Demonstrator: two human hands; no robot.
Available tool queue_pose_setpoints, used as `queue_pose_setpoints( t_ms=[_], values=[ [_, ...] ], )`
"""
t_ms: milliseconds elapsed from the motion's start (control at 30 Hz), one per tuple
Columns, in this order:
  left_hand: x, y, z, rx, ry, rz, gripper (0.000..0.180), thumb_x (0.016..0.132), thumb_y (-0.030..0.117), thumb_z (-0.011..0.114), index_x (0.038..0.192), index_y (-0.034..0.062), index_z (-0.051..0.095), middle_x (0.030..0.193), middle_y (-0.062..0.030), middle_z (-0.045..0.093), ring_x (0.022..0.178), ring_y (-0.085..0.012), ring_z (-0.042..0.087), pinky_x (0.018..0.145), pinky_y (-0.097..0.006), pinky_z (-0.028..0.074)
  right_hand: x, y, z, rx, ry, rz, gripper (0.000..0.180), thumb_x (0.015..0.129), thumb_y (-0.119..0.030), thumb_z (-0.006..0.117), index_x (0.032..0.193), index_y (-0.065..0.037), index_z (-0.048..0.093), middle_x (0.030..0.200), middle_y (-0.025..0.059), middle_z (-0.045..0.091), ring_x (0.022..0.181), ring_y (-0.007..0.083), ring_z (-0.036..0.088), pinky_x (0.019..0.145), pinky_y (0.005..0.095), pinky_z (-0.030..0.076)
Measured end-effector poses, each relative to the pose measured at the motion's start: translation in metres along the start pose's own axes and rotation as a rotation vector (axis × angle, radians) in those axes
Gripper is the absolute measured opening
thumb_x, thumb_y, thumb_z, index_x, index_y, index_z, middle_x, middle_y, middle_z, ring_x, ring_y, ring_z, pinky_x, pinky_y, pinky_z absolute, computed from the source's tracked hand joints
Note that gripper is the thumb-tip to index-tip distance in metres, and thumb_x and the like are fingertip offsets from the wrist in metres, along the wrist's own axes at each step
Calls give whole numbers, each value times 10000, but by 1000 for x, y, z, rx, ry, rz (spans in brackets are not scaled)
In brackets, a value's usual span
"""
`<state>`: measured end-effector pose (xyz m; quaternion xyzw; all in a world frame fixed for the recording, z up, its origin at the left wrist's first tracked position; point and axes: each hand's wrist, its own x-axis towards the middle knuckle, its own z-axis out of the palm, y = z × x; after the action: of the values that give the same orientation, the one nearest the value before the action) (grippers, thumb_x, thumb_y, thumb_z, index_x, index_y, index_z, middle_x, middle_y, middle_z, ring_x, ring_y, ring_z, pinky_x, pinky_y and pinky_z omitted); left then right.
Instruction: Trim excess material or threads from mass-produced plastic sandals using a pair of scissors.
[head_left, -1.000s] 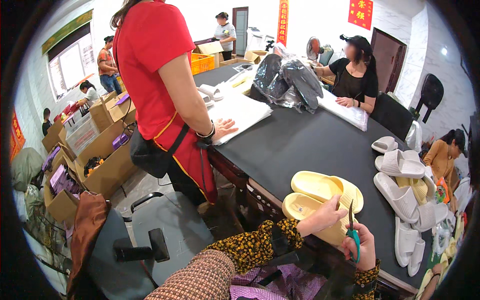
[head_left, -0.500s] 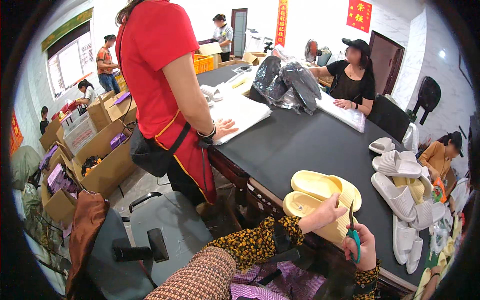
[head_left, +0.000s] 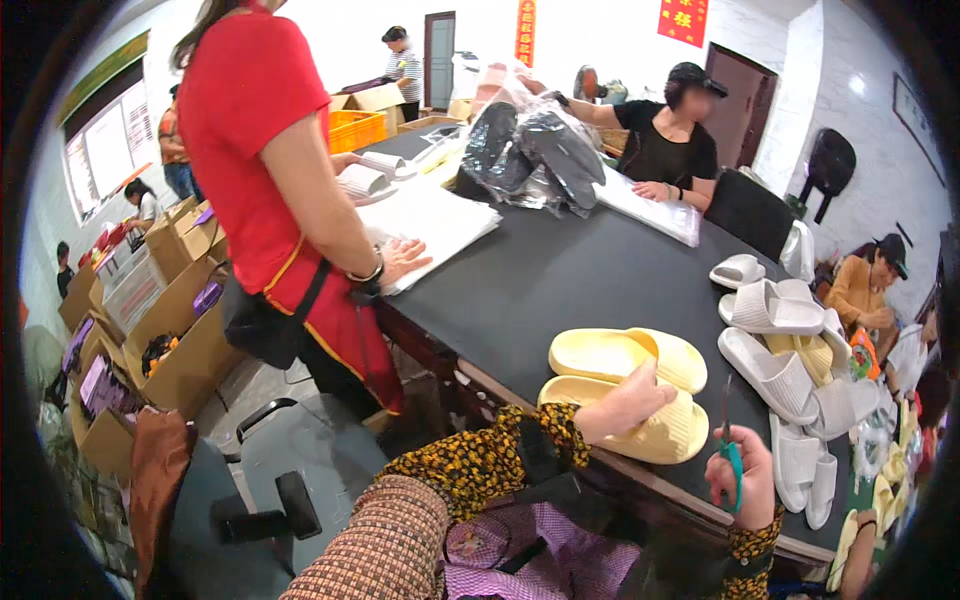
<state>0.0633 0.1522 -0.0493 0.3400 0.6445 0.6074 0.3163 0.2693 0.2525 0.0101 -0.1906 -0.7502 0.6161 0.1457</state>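
The pair of yellow slippers (head_left: 690, 432) lies on the dark table (head_left: 500, 300), near its edge, soles down and side by side. I take this pair as the landmark. The left hand (head_left: 628, 408) is over the nearer slipper of the pair, with its fingers gathered close to the strap; I cannot tell if it grips the slipper or only touches it. The right hand (head_left: 742, 475) is just to the right of the pair and is closed around the teal handles of the scissors (head_left: 733, 462). The blades point away from the person; I cannot tell how wide they stand.

Farther to the right of the pair, several light grey slippers (head_left: 770, 375) lie in an overlapping group, and one yellow slipper (head_left: 806, 355) is among them. Beyond the pair, there are dark things in clear plastic (head_left: 560, 150). To the left of these, but also beyond the pair, a co-worker in red (head_left: 245, 130) rests one hand on white sheets (head_left: 450, 225).
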Motion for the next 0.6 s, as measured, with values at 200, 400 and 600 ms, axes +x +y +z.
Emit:
queue_pose_setpoints(
  t_ms=[200, 400, 600],
  values=[
    [25, 16, -11, -39, 22, 100, 555, 843, 228, 588, 1239, -95, 373, 931, -138, 548, 795, -159, 533, 626, -299, 463, 18, -27, -17, 23, 52, -107, 376, 812, -64, 611, 1164, -21, 488, 703, 58, 574, 457, 72, 484, 381, 200, 379],
    [48, 32, -11, -49, -140, 47, 600, 833, 263, 616, 1273, -62, 371, 904, -110, 554, 691, -142, 515, 557, -289, 448, 33, -51, -25, -58, 123, -173, 417, 828, -92, 637, 1200, -4, 472, 716, 53, 573, 460, 75, 487, 383, 200, 373],
    [77, 20, -12, -48, -128, -2, 456, 846, 202, 607, 1210, -7, 428, 954, -83, 566, 740, -123, 526, 552, -265, 443, 70, -49, -32, 70, -32, -229, 459, 825, -127, 659, 1238, -34, 481, 755, 36, 580, 526, 75, 516, 433, 208, 412]
  ],
)
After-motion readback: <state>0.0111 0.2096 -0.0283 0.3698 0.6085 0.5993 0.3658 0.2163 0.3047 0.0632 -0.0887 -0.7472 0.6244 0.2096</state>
